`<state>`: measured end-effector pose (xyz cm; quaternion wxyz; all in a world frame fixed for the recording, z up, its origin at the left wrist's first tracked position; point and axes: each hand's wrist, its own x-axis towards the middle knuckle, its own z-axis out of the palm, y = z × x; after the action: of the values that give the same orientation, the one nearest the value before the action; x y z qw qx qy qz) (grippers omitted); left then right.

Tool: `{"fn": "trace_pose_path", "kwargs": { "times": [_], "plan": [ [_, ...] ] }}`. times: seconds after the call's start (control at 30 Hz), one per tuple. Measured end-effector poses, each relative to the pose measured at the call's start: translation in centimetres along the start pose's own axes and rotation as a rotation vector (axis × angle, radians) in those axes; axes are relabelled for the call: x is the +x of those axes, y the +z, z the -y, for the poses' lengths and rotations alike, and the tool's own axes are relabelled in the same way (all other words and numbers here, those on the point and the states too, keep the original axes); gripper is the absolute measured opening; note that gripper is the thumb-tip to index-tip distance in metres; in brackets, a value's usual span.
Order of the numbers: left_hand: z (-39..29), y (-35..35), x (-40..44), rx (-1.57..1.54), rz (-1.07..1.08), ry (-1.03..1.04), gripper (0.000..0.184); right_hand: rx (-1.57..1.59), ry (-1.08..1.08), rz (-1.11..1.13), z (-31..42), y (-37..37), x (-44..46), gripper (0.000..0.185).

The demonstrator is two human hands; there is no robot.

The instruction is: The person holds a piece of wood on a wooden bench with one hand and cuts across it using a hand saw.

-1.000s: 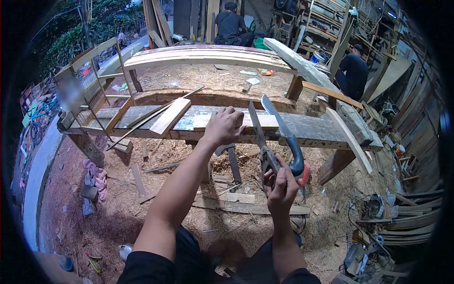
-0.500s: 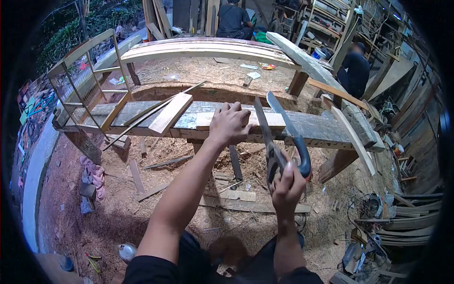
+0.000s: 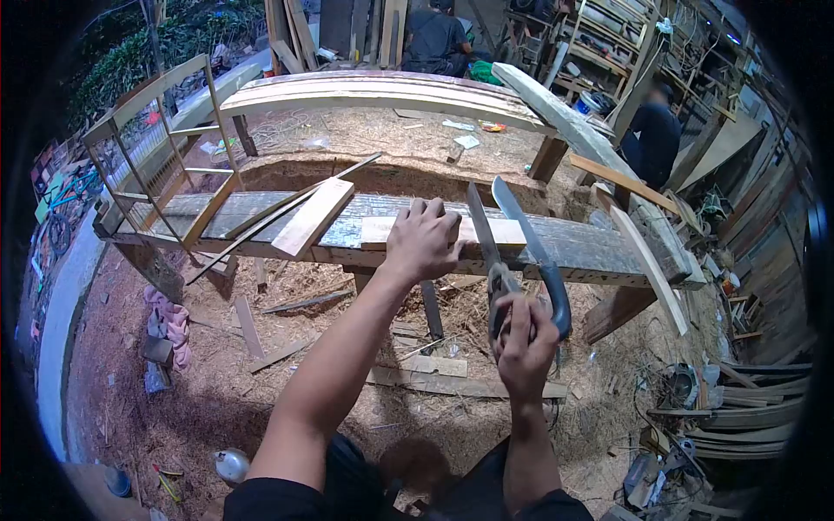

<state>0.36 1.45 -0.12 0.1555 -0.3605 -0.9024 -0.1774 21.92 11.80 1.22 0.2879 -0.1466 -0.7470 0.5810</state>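
Observation:
My left hand (image 3: 424,241) grips a short pale wooden board (image 3: 380,228) from above and holds it flat on the long weathered bench beam (image 3: 582,236). In my right hand (image 3: 526,347) is a handsaw (image 3: 480,219), closed around its handle, the narrow blade pointing away and crossing the board near its right part. Whether the teeth touch the wood I cannot tell. Just right of the saw lies a large knife (image 3: 519,215) with a curved dark handle (image 3: 556,300), which juts past the bench's near edge.
Another plank (image 3: 314,217) lies slantwise on the bench, left of my hands. A slatted wooden frame (image 3: 165,161) stands at the left end. Long boards (image 3: 373,94) rest on a farther support. Two people (image 3: 434,42) crouch beyond. Offcuts (image 3: 434,362) and shavings cover the ground.
My right hand and the handsaw have shifted slightly down, toward me. My left hand stays on the board, its fingers a little lower; the board has barely moved.

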Motion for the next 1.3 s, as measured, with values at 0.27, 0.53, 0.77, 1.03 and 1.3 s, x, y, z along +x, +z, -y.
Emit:
{"fn": "trace_pose_path", "kwargs": {
  "times": [0.27, 0.53, 0.77, 1.03, 1.3],
  "plan": [
    [0.2, 0.9, -0.2, -0.025, -0.047, 0.026, 0.038, -0.031, -0.139, -0.015, -2.4, 0.4, -0.2, 0.036],
    [0.1, 0.7, 0.1, 0.054, -0.006, 0.000, 0.044, 0.044, -0.046, 0.010, -1.7, -1.0, -4.6, 0.027],
    [-0.1, 0.0, 0.4, 0.085, 0.039, 0.001, 0.046, 0.054, -0.035, 0.034, -1.3, 0.1, 0.8, 0.028],
    [0.3, 0.2, 0.6, 0.053, 0.042, 0.025, 0.046, 0.013, -0.037, 0.033, -2.0, 1.0, 1.9, 0.032],
    [0.2, -0.1, 0.6, 0.031, 0.037, 0.010, 0.043, 0.110, -0.042, 0.022, -2.5, -0.5, -4.1, 0.037]
  ]
}}
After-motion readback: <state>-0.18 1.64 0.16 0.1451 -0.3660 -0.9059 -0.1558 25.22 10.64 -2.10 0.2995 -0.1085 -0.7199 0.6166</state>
